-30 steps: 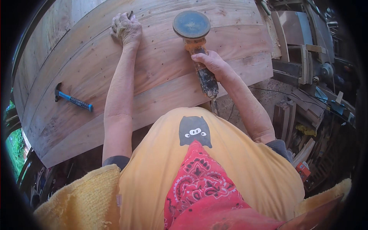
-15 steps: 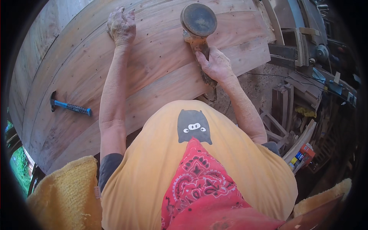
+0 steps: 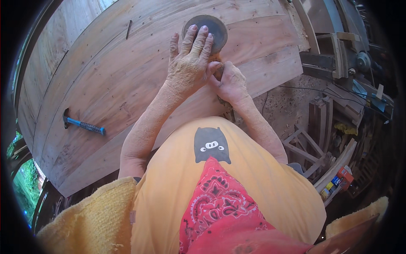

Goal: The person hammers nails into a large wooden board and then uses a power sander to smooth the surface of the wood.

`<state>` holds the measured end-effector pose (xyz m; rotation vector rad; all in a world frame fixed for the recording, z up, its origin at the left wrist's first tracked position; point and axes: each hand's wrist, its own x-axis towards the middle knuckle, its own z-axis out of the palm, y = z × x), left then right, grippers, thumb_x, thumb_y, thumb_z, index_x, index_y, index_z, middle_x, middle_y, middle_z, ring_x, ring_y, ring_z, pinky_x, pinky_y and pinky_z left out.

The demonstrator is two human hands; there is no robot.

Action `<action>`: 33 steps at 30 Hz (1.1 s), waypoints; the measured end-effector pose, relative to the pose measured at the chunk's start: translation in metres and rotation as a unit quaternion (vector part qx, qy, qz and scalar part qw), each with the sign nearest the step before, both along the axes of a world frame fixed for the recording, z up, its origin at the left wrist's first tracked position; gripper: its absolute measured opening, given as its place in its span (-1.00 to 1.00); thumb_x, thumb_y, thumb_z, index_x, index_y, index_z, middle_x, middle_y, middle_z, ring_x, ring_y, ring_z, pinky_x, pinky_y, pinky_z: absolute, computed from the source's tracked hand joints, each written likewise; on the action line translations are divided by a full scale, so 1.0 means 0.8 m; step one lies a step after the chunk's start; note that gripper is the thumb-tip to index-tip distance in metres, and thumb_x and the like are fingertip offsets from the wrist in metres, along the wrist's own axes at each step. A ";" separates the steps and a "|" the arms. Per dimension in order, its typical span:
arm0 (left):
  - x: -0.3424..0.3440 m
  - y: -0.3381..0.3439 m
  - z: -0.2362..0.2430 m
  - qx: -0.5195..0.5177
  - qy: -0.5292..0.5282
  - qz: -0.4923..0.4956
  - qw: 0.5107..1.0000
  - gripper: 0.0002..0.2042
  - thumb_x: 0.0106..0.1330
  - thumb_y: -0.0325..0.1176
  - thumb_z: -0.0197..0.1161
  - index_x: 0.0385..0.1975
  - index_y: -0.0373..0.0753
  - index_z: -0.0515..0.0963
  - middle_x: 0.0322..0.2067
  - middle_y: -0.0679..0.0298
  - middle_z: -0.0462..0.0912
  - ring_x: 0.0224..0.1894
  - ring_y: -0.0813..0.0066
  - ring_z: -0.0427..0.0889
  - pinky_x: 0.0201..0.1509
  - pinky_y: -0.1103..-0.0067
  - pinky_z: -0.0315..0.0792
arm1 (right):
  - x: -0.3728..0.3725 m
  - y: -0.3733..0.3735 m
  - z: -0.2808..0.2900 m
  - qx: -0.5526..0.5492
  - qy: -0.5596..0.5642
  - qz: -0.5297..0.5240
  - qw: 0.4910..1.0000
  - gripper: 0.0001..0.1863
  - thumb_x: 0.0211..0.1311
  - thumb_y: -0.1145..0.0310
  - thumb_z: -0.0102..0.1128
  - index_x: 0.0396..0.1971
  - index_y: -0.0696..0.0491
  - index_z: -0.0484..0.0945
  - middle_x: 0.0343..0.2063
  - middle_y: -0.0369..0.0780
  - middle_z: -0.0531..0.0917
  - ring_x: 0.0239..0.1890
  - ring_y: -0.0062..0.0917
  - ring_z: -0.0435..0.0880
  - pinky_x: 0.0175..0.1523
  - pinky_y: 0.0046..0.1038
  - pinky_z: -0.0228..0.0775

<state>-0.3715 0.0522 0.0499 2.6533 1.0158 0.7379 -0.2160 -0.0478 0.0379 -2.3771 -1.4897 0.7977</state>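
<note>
An angle grinder with a round grey sanding disc (image 3: 218,33) is held disc-up over the planked wooden surface. My right hand (image 3: 232,84) wraps round its dusty body just below the disc. Across the disc's face lies my left hand (image 3: 189,63), palm down, fingers stretched and somewhat apart, its thumb close to the right hand. Sawdust coats both hands and forearms. Off to the left, a hammer (image 3: 84,125) with a blue and black handle rests on the planks (image 3: 105,93). A thin dark rod (image 3: 128,29), perhaps a nail, lies farther away.
Wood offcuts and frames (image 3: 319,122) are piled at the right. A dark cable (image 3: 313,89) runs across the dusty ground there. A small red and blue box (image 3: 340,180) sits among the scraps. A yellow towel (image 3: 93,211) hangs at the lower left.
My left hand has left the planks and come right onto the disc, uncovering the thin dark rod. The grinder has shifted slightly left and nearer, still in my right hand.
</note>
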 end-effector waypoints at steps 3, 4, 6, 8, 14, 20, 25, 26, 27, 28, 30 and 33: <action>0.002 -0.016 -0.002 -0.024 0.005 -0.014 1.000 -0.26 0.36 0.06 0.39 0.46 -0.25 0.45 0.52 0.06 0.39 0.63 0.04 0.23 0.67 -0.03 -0.07 | 0.000 0.001 -0.009 0.014 -0.005 -0.004 1.000 -0.40 0.27 -0.11 0.34 -0.21 0.23 0.54 -0.27 0.13 0.72 -0.11 0.08 0.76 0.04 0.03 0.59; 0.003 -0.020 -0.002 -0.030 0.001 -0.019 0.999 -0.25 0.35 0.04 0.40 0.46 -0.26 0.44 0.52 0.06 0.39 0.62 0.04 0.23 0.67 -0.01 -0.05 | 0.000 0.001 -0.011 0.020 -0.010 -0.003 1.000 -0.41 0.28 -0.10 0.33 -0.22 0.23 0.54 -0.28 0.13 0.71 -0.12 0.08 0.75 0.03 0.03 0.59; 0.004 -0.026 0.001 -0.039 0.002 -0.030 0.999 -0.27 0.34 -0.01 0.41 0.46 -0.25 0.44 0.52 0.07 0.40 0.61 0.06 0.26 0.67 0.02 -0.02 | 0.002 0.002 -0.014 0.030 -0.012 0.001 0.999 -0.41 0.28 -0.11 0.32 -0.22 0.24 0.54 -0.30 0.12 0.71 -0.13 0.08 0.75 0.02 0.04 0.58; 0.001 -0.024 0.004 -0.032 -0.001 -0.025 0.999 -0.30 0.35 -0.02 0.40 0.44 -0.24 0.46 0.50 0.09 0.42 0.60 0.10 0.29 0.67 0.01 -0.01 | 0.003 0.000 -0.013 0.028 -0.010 0.005 1.000 -0.39 0.27 -0.13 0.34 -0.22 0.24 0.54 -0.31 0.12 0.70 -0.14 0.09 0.75 0.01 0.05 0.58; -0.008 -0.006 0.009 -0.020 0.015 -0.020 1.000 -0.36 0.41 0.02 0.36 0.39 -0.20 0.52 0.47 0.16 0.49 0.57 0.18 0.36 0.66 -0.03 -0.04 | 0.003 -0.001 -0.003 0.065 0.021 0.013 0.998 -0.47 0.32 -0.04 0.34 -0.24 0.23 0.53 -0.36 0.11 0.70 -0.21 0.08 0.75 -0.06 0.02 0.57; -0.011 0.037 0.005 0.019 0.030 0.026 0.999 -0.40 0.51 0.10 0.24 0.39 -0.17 0.53 0.46 0.16 0.50 0.55 0.17 0.39 0.65 -0.04 -0.06 | 0.004 0.002 0.003 0.006 0.038 0.004 0.999 -0.35 0.17 -0.14 0.50 -0.14 0.21 0.55 -0.22 0.08 0.71 -0.05 0.04 0.73 0.06 -0.01 0.55; -0.010 0.060 -0.004 0.013 0.025 0.072 0.997 -0.33 0.51 0.20 0.19 0.43 -0.15 0.50 0.51 0.15 0.42 0.59 -0.02 0.29 0.63 -0.10 -0.04 | 0.003 0.003 0.005 -0.004 0.036 -0.001 0.999 -0.36 0.17 -0.11 0.51 -0.13 0.20 0.56 -0.21 0.08 0.71 -0.05 0.04 0.72 0.07 -0.01 0.55; -0.009 0.058 -0.005 0.008 0.008 0.069 0.998 -0.33 0.50 0.20 0.21 0.43 -0.16 0.50 0.52 0.15 0.40 0.60 -0.04 0.26 0.62 -0.12 -0.06 | 0.003 0.004 0.005 -0.006 0.036 -0.003 0.999 -0.36 0.16 -0.10 0.51 -0.12 0.20 0.56 -0.21 0.08 0.71 -0.05 0.04 0.72 0.07 -0.01 0.55; -0.009 0.055 -0.005 0.003 0.002 0.068 0.998 -0.32 0.49 0.20 0.22 0.43 -0.16 0.50 0.53 0.15 0.38 0.61 -0.06 0.23 0.62 -0.14 -0.08 | 0.003 0.004 0.005 -0.005 0.039 -0.003 0.999 -0.37 0.16 -0.10 0.51 -0.13 0.20 0.56 -0.21 0.08 0.71 -0.05 0.04 0.72 0.06 -0.01 0.55; -0.008 0.052 -0.005 -0.001 -0.003 0.068 0.998 -0.31 0.48 0.20 0.23 0.44 -0.17 0.50 0.54 0.15 0.37 0.62 -0.08 0.20 0.62 -0.16 -0.10 | 0.003 0.004 0.006 -0.004 0.042 -0.005 0.999 -0.37 0.16 -0.10 0.51 -0.14 0.20 0.56 -0.21 0.08 0.71 -0.05 0.04 0.72 0.06 0.00 0.54; -0.008 0.043 -0.003 0.004 0.015 0.059 0.998 -0.31 0.45 0.18 0.28 0.42 -0.18 0.52 0.55 0.14 0.36 0.63 -0.08 0.17 0.62 -0.20 -0.15 | 0.003 0.005 0.006 -0.003 0.048 -0.009 0.999 -0.38 0.16 -0.09 0.51 -0.15 0.20 0.56 -0.21 0.08 0.71 -0.05 0.04 0.73 0.06 0.00 0.54; -0.007 0.030 0.001 0.001 0.030 0.045 0.999 -0.32 0.40 0.13 0.35 0.39 -0.22 0.54 0.53 0.13 0.38 0.64 -0.05 0.16 0.61 -0.23 -0.20 | 0.002 0.006 0.009 -0.005 0.056 -0.010 0.998 -0.39 0.16 -0.08 0.51 -0.17 0.21 0.56 -0.21 0.09 0.71 -0.06 0.04 0.73 0.05 0.01 0.55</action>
